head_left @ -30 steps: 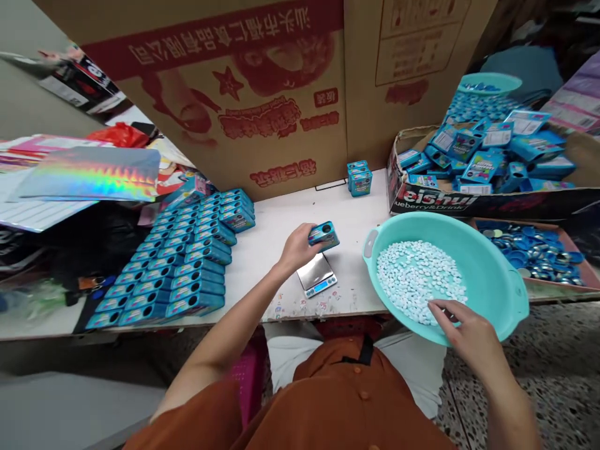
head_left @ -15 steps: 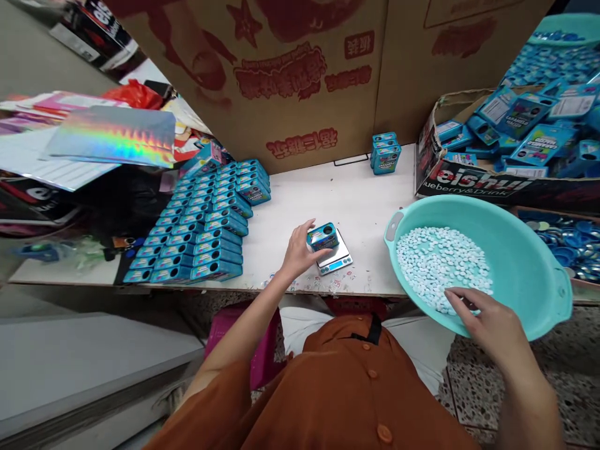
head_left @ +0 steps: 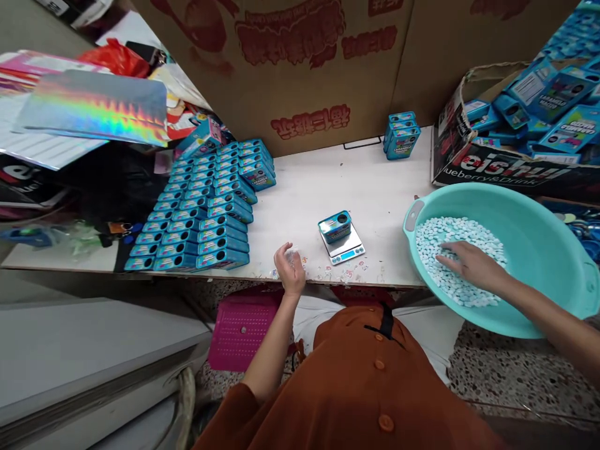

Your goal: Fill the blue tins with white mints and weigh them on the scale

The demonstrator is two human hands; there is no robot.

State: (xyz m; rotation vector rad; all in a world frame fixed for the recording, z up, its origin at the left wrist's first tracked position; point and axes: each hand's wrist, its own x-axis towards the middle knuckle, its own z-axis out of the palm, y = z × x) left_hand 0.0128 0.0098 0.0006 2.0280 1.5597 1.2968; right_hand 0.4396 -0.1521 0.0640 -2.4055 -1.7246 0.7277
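A blue tin with a round dark hole in its top rests on a small silver scale with a lit display. My left hand is at the table's front edge, left of the scale, its fingers curled but apart and nothing in them. Small stickers lie along that edge. On the right, my right hand reaches into a turquoise basin, fingers spread on the heap of small pale candies.
Rows of blue tins stand on the left of the table. A few tins stand near the large cardboard. An open carton of tins is behind the basin. A pink stool is below the table.
My left hand has let go of the tin on the scale and moved left to the table edge. My right hand has moved farther into the candies. The view has shifted.
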